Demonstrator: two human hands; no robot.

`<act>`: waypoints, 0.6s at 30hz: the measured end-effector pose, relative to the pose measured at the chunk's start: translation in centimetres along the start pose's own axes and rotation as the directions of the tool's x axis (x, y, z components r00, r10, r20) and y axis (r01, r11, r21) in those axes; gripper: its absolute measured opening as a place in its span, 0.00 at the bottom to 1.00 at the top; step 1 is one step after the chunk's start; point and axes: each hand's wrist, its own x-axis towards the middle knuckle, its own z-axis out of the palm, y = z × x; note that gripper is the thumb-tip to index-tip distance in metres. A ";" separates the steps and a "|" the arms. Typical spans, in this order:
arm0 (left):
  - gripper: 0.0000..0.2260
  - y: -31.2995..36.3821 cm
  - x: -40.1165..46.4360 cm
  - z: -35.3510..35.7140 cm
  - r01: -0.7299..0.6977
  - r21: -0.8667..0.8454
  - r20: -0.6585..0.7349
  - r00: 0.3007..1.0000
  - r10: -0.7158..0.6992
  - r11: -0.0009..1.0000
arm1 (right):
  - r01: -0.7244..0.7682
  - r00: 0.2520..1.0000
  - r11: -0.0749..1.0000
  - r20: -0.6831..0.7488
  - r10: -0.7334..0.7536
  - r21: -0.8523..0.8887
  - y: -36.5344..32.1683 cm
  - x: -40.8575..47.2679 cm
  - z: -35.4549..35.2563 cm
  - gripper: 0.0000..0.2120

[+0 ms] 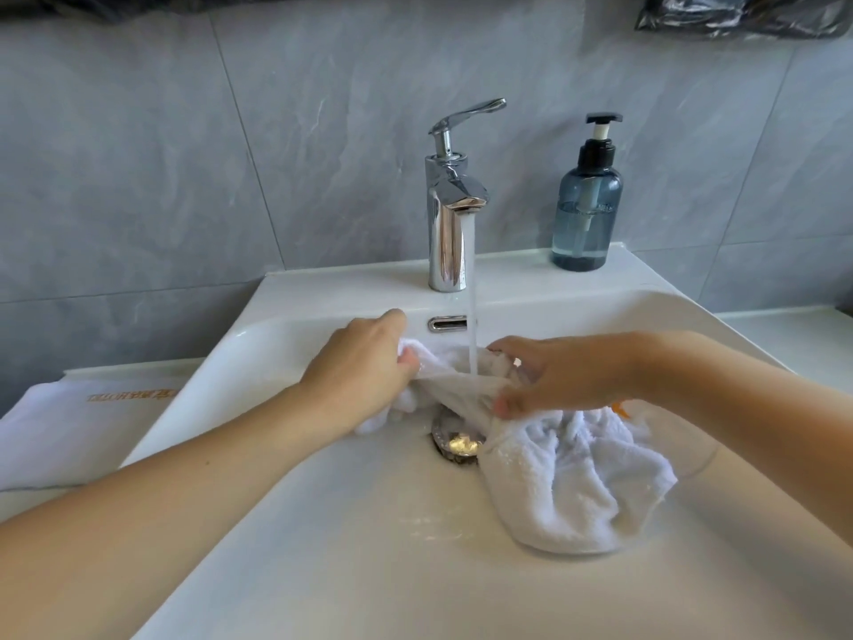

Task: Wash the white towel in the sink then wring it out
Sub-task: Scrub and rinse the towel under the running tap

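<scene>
Under the running tap (454,196), a stretch of the white towel (567,478) is pulled taut between both hands, seemingly so the stream soaks that part over the drain (457,443). Its bulk lies bunched at the near right of the sink (323,524). Left hand (364,367) clutches one gathered end with curled fingers; right hand (554,376) pinches the other between thumb and fingers. Washing looks underway, wringing not yet begun.

The white towel (567,478) is wet and crumpled inside the white sink (369,524). One stretch is pulled taut under the running water above the drain, while the bulk lies bunched on the basin floor, right of the drain.
</scene>
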 end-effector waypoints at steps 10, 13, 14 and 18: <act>0.06 3.5 -0.9 1.0 0.129 -0.165 0.340 0.938 -0.066 0.978 | 0.015 0.977 0.993 -0.211 -0.040 -0.118 -0.7 1.2 1.6 0.27; 0.16 3.9 -0.5 0.3 0.117 0.047 0.433 0.892 -0.126 0.992 | -0.043 0.957 0.979 -0.291 -0.017 -0.200 -0.2 1.6 1.4 0.16; 0.21 4.1 -0.4 0.3 0.083 0.074 0.468 0.877 -0.108 0.994 | -0.048 0.945 0.974 -0.325 -0.028 -0.223 -0.2 1.7 1.4 0.13; 0.14 3.1 -0.5 0.8 -0.061 0.006 0.429 0.902 0.053 0.998 | 0.019 0.957 0.986 -0.281 -0.066 -0.167 -0.2 2.2 1.4 0.12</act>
